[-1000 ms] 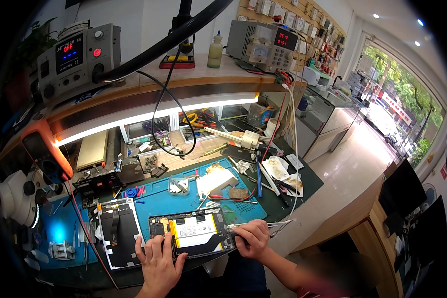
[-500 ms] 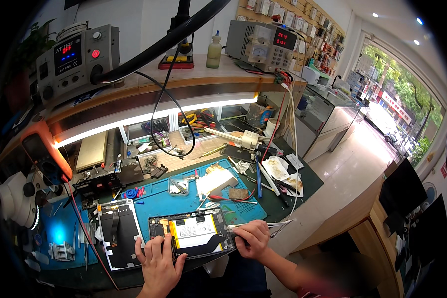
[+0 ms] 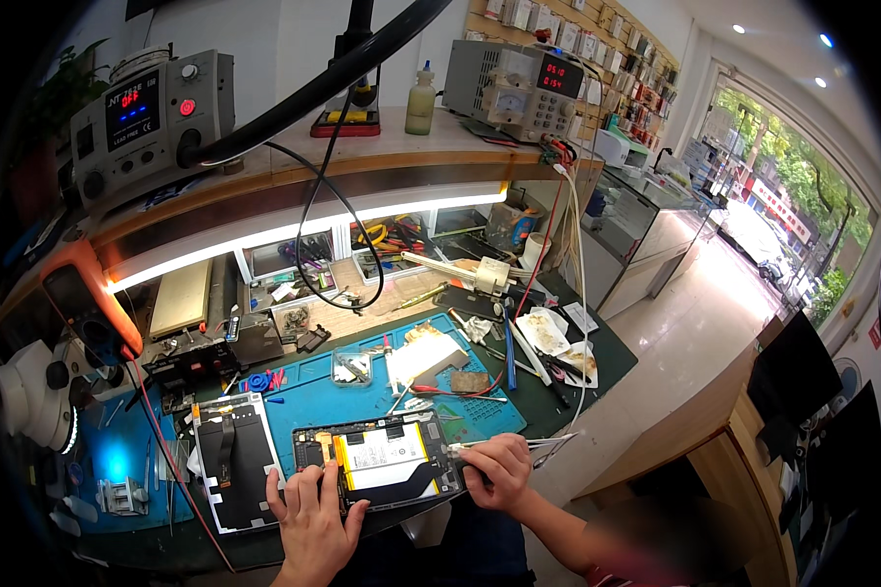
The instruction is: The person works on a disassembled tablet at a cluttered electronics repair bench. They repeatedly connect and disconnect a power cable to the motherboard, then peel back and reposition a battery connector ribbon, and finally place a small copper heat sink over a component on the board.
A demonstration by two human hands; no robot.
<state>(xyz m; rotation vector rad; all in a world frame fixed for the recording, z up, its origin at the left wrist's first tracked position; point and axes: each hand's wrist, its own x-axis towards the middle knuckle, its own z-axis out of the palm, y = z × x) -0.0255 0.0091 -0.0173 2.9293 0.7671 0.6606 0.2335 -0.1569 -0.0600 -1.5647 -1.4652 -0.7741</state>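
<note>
A tablet with its back off point(image 3: 431, 481) lies near the bench's front edge, showing a white, yellow-edged battery point(image 3: 382, 458). My left hand point(image 3: 313, 523) is open, fingers spread, with fingertips resting on the tablet's lower left part and the thumb by its near edge. At the tablet's right edge, my right hand point(image 3: 502, 472) pinches a white cable plug point(image 3: 455, 447); whether it sits in the port I cannot tell. White cable runs off to the right behind the fingers. Left of the tablet lies a detached screen panel point(image 3: 250, 479) with a dark ribbon cable.
A blue work mat point(image 3: 294, 396) bears a small clear box point(image 3: 352, 367) and a sponge-like block point(image 3: 470, 382). Microscope point(image 3: 34, 391) and orange multimeter point(image 3: 88, 303) stand left. A power supply point(image 3: 519, 88) sits on the shelf; a black hose point(image 3: 333, 78) arches overhead.
</note>
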